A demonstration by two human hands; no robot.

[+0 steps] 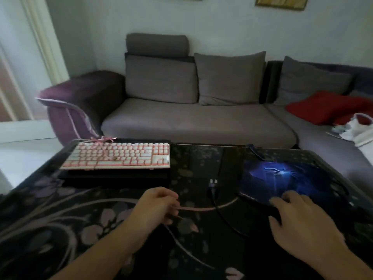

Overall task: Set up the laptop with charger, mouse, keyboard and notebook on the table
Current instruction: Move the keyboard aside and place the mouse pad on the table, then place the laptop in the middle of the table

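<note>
I am looking down at both hands working low over the dark floral table (pixel 60 229). My left hand (pixel 155 207) is curling loosely, fingers drawn together, apparently pinching something thin at its tips; I cannot tell whether that is a cable or only the pale line printed on the tabletop. My right hand (pixel 296 217) is lying spread and relaxed, fingertips touching the near edge of the blue-patterned mat (pixel 282 178), thumb beside a dark slim object (pixel 254 200) at that corner, probably to steady or square it. I judge the mat is being placed on the right so the mouse can work there; I am seeing no mouse yet.

Between the hands the charger plug (pixel 213 183) is resting prongs away from me, its black cable (pixel 224 219) looping back toward the right wrist, likely laid out ready for connecting.

Farther off, at the left rear, the pink-and-white keyboard (pixel 119 156) is sitting on top of a flat dark slab (pixel 115 176), possibly the closed laptop, with its pink cord bundled across the keys. So I judge the setup is only beginning. Beyond the table a grey sofa (pixel 197 118) is standing.
</note>
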